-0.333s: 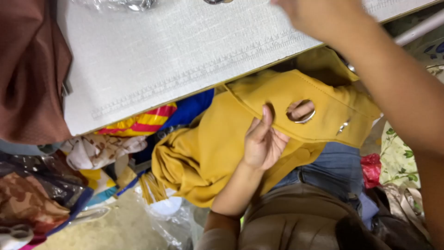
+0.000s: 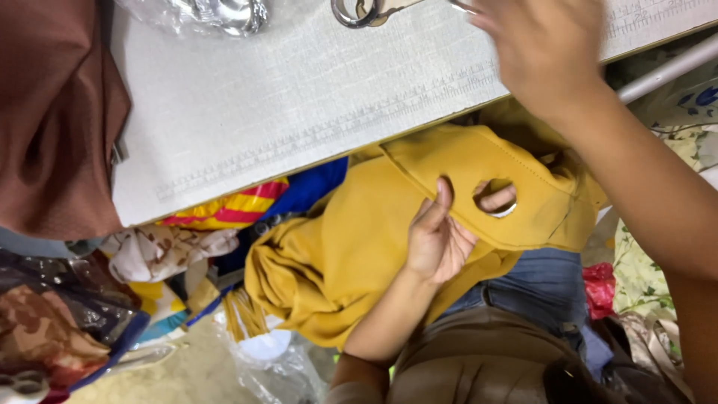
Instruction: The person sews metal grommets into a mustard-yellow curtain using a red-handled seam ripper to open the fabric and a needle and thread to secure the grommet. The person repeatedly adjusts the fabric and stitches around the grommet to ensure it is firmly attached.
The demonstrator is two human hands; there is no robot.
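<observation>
Mustard-yellow cloth at frame centre, below the bench edge: left hand pinches its folded band beside a round hole. Right hand, blurred, fingers spread and empty, reaches toward metal rings at top. Keep the band taut and flat.

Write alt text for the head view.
A left hand grips yellow fabric on the lap, a fingertip showing through its round hole. The right hand, blurred, reaches over a white table toward metal rings.
</observation>
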